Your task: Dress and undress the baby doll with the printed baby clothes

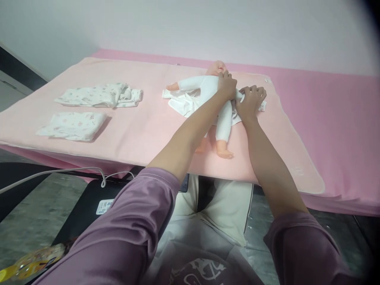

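A baby doll [208,88] with a white cloth-like body lies on its back, head toward the wall and bare feet toward me. Under it is spread a white baby garment [182,103], one sleeve out to the left. My left hand [227,86] is closed over the doll's upper chest and shoulder, just below its head. Beside it, my right hand [251,102] has its fingers curled round white cloth at the doll's arm on the right. My fingers hide how sleeve and arm lie there. A small tag of the garment shows past my right hand.
Two folded printed baby cloths [99,95] [73,126] lie on the left of the pale pink mat [139,134]. A pink sheet [332,130] covers the table beneath. Below its edge are a white cable [74,169], a phone [184,184] and a yellow-capped bottle [32,261].
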